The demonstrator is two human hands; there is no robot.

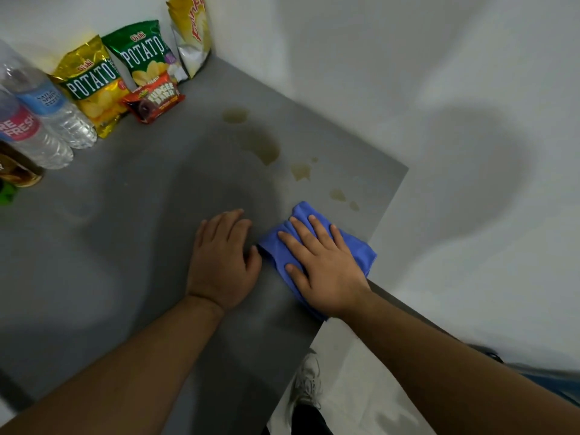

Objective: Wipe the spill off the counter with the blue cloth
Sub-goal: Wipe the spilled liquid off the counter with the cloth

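Observation:
A folded blue cloth (354,246) lies on the grey counter (131,233) near its right edge. My right hand (320,265) presses flat on the cloth, fingers spread. My left hand (224,262) rests palm down on the bare counter just left of the cloth, its thumb almost touching it. The spill shows as several yellowish-brown patches: a large one (263,146), a smaller one (235,116) farther back, and small spots (301,171) trailing toward the cloth, the nearest (338,194) just beyond its far corner.
Snack bags stand along the back wall: two potato chip bags (94,86), a red fudge bar pack (153,100), a yellow bag (190,36). Water bottles (47,111) stand at the left. The counter's right edge (386,215) drops to the floor, where a shoe (309,378) shows.

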